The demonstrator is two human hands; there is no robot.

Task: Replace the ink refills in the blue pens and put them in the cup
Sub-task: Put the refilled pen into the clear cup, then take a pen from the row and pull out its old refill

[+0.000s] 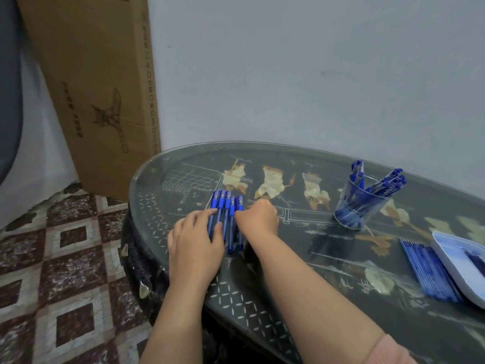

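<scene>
Several blue capped pens (227, 206) lie side by side on the dark glass-topped table (301, 258), near its left end. My left hand (195, 243) rests on the left pens with straight fingers laid across them. My right hand (258, 218) sits at the right side of the row, fingers curled against the rightmost pen; its grip is hidden. A clear cup (358, 203) at the right holds several blue pens. A row of blue ink refills (427, 271) lies at the right.
A white tray (456, 266) sits at the table's right edge, beside the refills. A large cardboard box (91, 88) leans on the wall left of the table. The tiled floor (52, 258) lies beyond the table's rounded left rim.
</scene>
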